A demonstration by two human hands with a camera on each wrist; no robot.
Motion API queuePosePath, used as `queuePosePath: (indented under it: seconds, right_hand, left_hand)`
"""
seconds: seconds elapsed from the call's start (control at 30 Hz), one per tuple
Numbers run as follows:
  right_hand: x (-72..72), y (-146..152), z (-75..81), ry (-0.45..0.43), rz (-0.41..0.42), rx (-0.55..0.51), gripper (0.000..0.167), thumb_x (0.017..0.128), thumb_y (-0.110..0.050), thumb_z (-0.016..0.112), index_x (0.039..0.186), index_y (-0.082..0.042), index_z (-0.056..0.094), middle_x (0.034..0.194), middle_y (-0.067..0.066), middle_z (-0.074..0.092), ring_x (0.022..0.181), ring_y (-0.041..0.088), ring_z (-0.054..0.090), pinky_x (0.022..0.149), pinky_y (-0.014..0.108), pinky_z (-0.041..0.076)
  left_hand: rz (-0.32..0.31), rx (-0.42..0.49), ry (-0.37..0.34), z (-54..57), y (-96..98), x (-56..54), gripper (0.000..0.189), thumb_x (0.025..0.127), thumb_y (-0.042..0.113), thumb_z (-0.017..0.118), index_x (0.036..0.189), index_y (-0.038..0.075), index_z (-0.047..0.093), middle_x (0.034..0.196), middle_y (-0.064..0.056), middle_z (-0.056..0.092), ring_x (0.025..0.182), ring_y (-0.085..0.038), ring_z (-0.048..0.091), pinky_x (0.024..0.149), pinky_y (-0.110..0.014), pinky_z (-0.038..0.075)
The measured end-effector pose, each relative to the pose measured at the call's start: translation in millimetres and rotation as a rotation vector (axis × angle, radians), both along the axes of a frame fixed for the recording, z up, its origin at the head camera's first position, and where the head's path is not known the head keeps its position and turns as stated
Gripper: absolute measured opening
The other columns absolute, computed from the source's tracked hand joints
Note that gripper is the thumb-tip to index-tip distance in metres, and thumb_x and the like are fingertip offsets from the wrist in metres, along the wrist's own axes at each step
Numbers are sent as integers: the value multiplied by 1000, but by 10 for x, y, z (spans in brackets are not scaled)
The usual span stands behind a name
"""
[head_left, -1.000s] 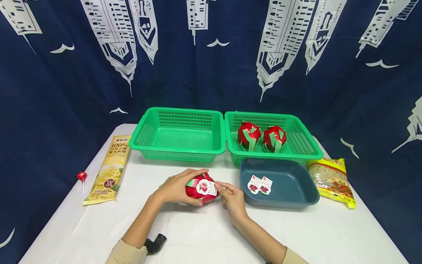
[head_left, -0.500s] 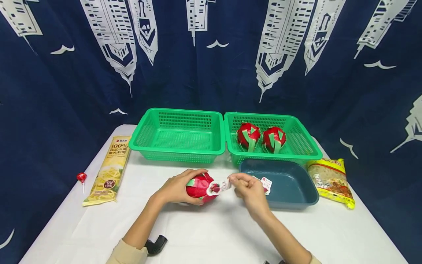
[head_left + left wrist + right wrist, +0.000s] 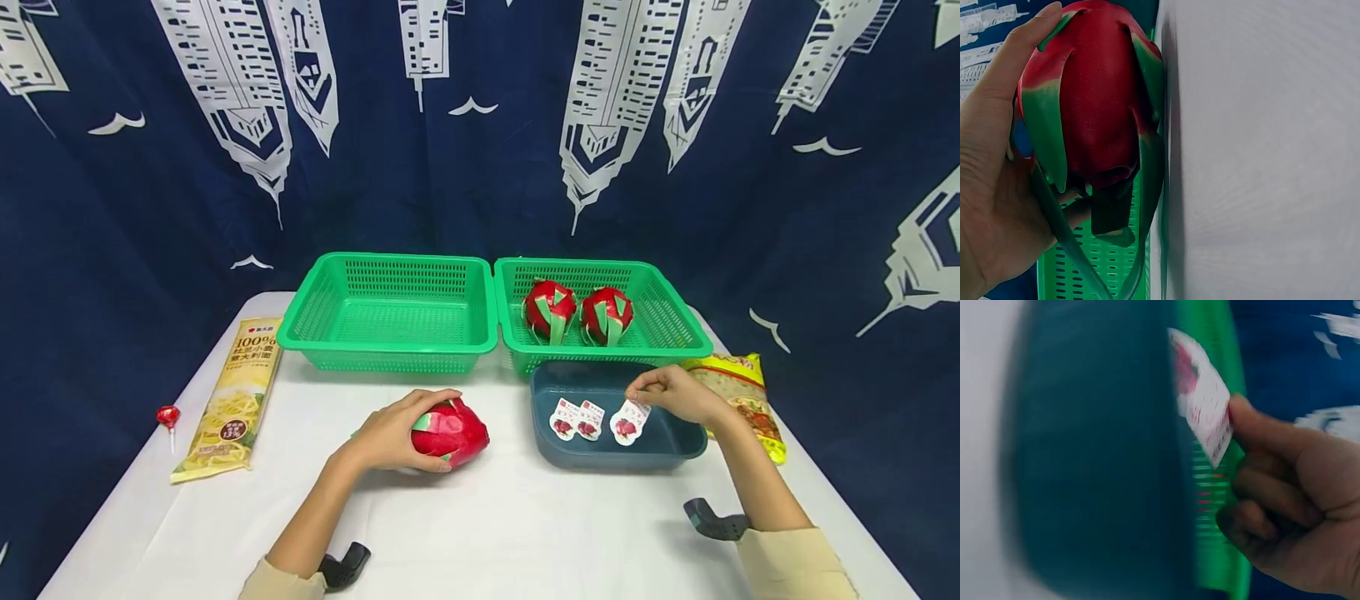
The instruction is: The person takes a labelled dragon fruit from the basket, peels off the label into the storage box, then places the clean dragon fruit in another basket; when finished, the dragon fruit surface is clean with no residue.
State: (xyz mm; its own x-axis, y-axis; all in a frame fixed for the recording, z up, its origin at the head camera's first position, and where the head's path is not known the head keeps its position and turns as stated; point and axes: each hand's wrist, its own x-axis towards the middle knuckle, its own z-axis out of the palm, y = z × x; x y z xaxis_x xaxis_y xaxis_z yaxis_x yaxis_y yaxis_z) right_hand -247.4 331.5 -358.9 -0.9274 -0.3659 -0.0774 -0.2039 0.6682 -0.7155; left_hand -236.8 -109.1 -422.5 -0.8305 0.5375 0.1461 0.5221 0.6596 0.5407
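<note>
My left hand (image 3: 392, 435) grips a red dragon fruit (image 3: 459, 435) with green leaf tips on the white table; in the left wrist view the thumb lies along one side of the dragon fruit (image 3: 1094, 94). Over the blue-grey tray (image 3: 551, 454), my right hand (image 3: 675, 393) pinches a white label (image 3: 628, 423) with a fruit picture between thumb and finger. The right wrist view shows this label (image 3: 1207, 400) held by one end. Two similar labels (image 3: 576, 419) lie side by side in the tray's left part.
Behind stand two green baskets; the left basket (image 3: 390, 343) holds nothing, and the right basket (image 3: 660, 333) has two dragon fruits (image 3: 550, 308). A noodle packet (image 3: 232, 400) and a red lollipop (image 3: 168, 416) lie left. A yellow food packet (image 3: 738, 392) sits right of the tray.
My right hand has peeled the label off the dragon fruit and carried it right, over the tray. My left hand keeps its grip on the fruit. The head view has shifted slightly.
</note>
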Motion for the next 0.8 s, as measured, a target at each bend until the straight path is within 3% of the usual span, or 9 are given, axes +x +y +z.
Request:
queuePosePath:
  seconds: [0.13,0.23,0.33,0.53,0.8]
  right_hand:
    - [-165,-22,-309,106,0,124,17,88,-17,63,88,-2,68,58,0,51,55,9,42,54,27,41]
    - [-241,-41,-486,178,-20,178,10,86,-16,65,85,-7,69,53,-5,38,48,8,33,48,25,33]
    - [-287,-41,-602,226,-35,189,6,86,-14,66,84,-8,68,53,-6,37,48,9,33,46,26,32]
    - [-315,-9,-716,253,-54,202,6,83,-14,69,87,-10,69,53,-6,38,47,9,33,45,25,31]
    - [-302,-7,-717,211,-13,243,29,75,-18,76,102,-7,68,52,-5,36,46,8,31,44,23,29]
  left_hand:
    - [-1,6,3,-6,-12,5,90,59,62,76,135,53,29,125,19,43,110,-9,47,78,-39,48]
    - [-5,9,11,-5,-12,8,89,59,62,75,135,53,29,125,19,44,110,-8,47,78,-40,48]
    - [-5,8,18,-3,-9,12,89,59,63,75,135,54,30,124,19,44,110,-8,48,78,-40,48]
    - [-5,2,21,-8,1,14,89,59,63,75,135,54,29,124,19,44,111,-9,47,78,-39,48]
    - [1,3,12,-17,-8,3,90,58,64,75,135,54,28,125,20,43,110,-8,47,78,-39,47]
